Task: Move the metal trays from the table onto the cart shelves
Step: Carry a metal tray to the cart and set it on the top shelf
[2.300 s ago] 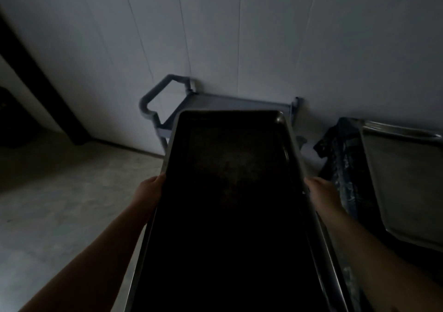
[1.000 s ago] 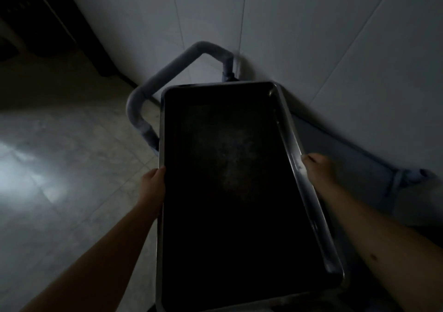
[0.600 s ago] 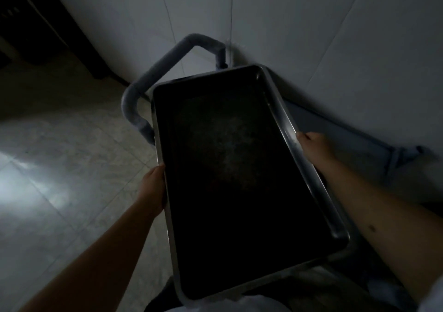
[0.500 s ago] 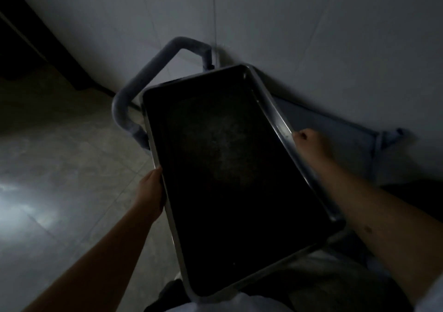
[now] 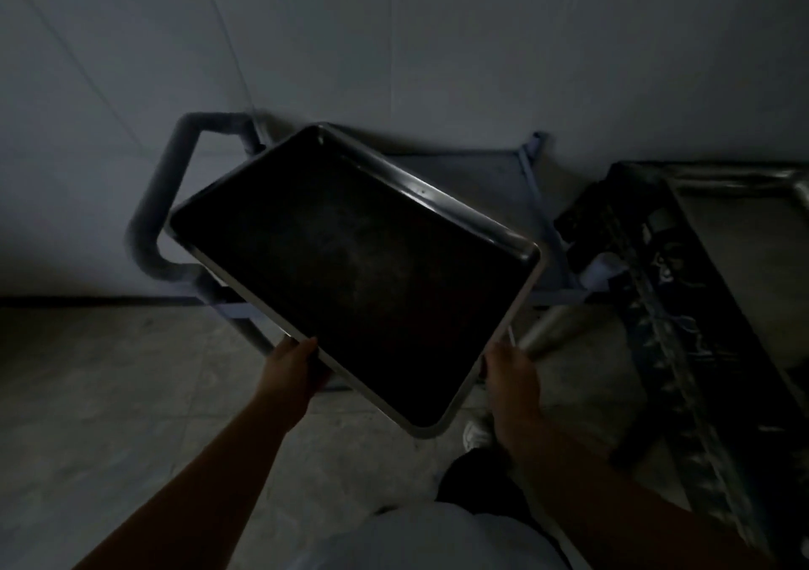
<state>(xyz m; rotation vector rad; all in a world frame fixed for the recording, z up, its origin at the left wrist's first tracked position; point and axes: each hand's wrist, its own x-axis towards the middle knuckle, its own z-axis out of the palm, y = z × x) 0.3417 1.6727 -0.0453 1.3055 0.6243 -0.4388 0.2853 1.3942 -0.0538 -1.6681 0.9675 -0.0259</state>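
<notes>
I hold a dark rectangular metal tray [image 5: 354, 263] in the air, turned diagonally over the left end of the grey-blue cart [image 5: 473, 175]. My left hand [image 5: 291, 363] grips the tray's near long edge. My right hand [image 5: 510, 370] grips its near short edge by the lower corner. The tray's far corner points at the cart's tubular handle [image 5: 162, 201]. A second metal tray [image 5: 740, 228] lies on the table at the right edge.
The cart stands against a pale panelled wall [image 5: 394, 44]. A table with a dark patterned cloth [image 5: 670, 306] and a metal leg [image 5: 547, 328] is at the right. Tiled floor [image 5: 109, 394] lies to the left and below. The room is dim.
The tray has swung clockwise from lengthwise to diagonal over the cart. My hands now sit nearer its near corner. The view has pulled back, showing the table and second tray again.
</notes>
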